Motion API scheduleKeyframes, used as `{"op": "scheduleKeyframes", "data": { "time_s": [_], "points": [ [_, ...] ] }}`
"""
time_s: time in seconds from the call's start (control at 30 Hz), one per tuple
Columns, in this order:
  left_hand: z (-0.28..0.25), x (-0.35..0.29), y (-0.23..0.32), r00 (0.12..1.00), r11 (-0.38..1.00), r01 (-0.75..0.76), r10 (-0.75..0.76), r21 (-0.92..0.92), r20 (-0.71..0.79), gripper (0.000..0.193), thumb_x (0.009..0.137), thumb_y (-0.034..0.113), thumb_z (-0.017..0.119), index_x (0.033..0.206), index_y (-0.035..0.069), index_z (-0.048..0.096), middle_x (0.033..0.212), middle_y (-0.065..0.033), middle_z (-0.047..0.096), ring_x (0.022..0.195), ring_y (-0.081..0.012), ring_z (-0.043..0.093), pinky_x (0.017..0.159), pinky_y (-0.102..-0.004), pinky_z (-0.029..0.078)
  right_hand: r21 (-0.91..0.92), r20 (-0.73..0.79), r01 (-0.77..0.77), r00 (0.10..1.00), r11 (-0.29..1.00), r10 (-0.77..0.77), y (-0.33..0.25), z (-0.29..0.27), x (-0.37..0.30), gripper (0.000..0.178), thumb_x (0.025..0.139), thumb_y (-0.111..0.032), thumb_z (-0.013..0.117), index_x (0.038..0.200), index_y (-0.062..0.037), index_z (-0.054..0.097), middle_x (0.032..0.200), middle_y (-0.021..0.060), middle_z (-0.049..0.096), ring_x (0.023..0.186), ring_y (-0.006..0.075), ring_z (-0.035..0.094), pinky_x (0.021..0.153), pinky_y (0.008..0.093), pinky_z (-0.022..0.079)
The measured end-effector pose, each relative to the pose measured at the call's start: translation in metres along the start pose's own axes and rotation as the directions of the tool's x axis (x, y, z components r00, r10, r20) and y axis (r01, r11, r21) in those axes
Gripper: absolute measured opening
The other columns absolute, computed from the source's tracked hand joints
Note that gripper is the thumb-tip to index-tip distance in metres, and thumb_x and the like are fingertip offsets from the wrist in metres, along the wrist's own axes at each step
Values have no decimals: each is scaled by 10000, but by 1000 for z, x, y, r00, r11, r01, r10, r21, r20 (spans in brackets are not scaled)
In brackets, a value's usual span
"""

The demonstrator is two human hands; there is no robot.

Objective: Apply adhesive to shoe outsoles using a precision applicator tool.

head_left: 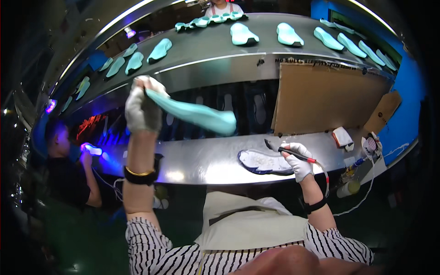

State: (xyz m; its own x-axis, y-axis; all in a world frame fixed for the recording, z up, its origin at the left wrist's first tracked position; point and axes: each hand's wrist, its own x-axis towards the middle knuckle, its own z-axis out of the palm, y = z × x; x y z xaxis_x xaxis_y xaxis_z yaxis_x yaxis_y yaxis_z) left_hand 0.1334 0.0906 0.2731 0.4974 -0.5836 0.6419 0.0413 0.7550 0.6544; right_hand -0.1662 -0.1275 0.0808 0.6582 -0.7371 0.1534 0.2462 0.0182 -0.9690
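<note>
My left hand (143,107), in a white glove with bare fingertips, is raised at the left. It is closed on one end of a turquoise shoe midsole (195,113), which points to the right and is slightly blurred. My right hand (299,161), in a similar glove, grips a brush (293,153) with a black and red handle and a dark tip. A thin tube or cord runs from the handle's end. Below the brush, on the metal bench, a dark blue shoe sole (259,162) with a whitish inside lies flat; my right hand covers its right end.
Several turquoise midsoles (243,34) lie on the belt (201,50) behind the bench (201,160). A cardboard sheet (330,98) stands at the right, near a folded cloth (342,137). At the left, another person (68,169) holds a glowing purple lamp (93,149).
</note>
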Motion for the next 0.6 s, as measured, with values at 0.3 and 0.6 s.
{"op": "scheduleKeyframes", "data": {
  "time_s": [0.3, 0.6],
  "points": [
    [20, -183, -161, 767, 392, 488, -619, -780, 169, 730, 796, 618, 457, 1171, -6, 509, 1271, -236, 429, 1231, -382, 363, 1051, -486, 270, -51, 43, -108, 993, 993, 111, -13, 2, -15, 166, 786, -8, 639, 930, -43, 564, 909, 57, 631, 825, 109, 588, 758, 242, 465],
    [48, -194, -169, 602, 396, 518, -798, -758, -6, 919, 714, 777, 368, 1293, 63, 380, 1296, -221, 412, 1127, -422, 464, 985, -507, 355, -3, 261, -74, 962, 997, 73, -7, 49, -1, 189, 767, -31, 668, 933, -35, 577, 879, 37, 615, 807, 91, 566, 753, 238, 459]
  ]
}}
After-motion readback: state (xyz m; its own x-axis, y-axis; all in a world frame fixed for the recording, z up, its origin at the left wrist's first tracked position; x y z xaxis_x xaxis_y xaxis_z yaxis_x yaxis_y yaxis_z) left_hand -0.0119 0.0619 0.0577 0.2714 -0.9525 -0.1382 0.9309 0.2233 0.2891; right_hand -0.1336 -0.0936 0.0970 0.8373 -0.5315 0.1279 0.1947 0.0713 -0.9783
